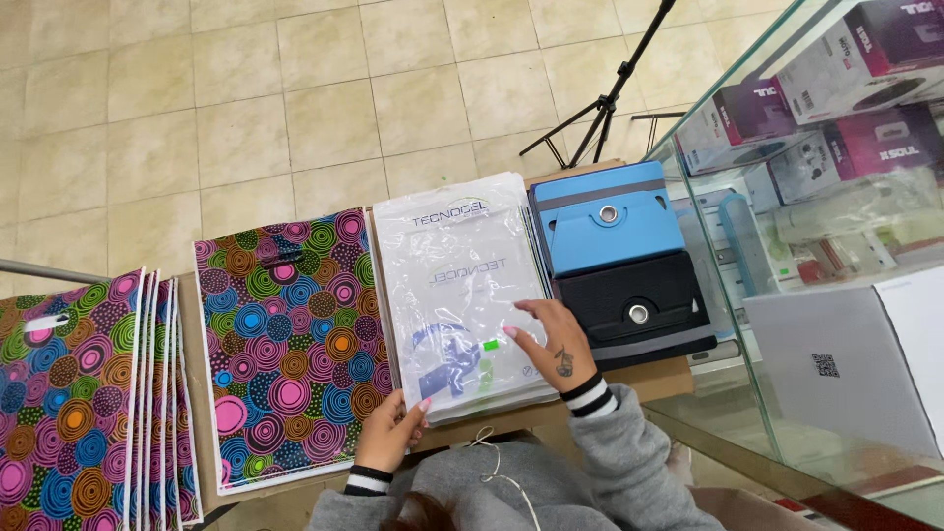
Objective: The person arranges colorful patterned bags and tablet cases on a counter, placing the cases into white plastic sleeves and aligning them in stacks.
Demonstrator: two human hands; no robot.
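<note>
Beside clear packet, patterned bags, tablet cases.

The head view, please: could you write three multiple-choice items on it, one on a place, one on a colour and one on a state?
1. Where does the right hand rest?
A. on the clear bag stack
B. on the glass case
C. on the floor

2. What colour is the upper tablet case?
A. red
B. blue
C. green

3. What is the left hand doing?
A. hanging free in the air
B. pinching the near edge of the clear bag stack
C. lying flat on the patterned bags

Answers:
1 A, its fingers lie spread on the clear plastic.
2 B, it is light blue, above the black case.
3 B, its fingertips grip the stack's lower left edge.
</note>
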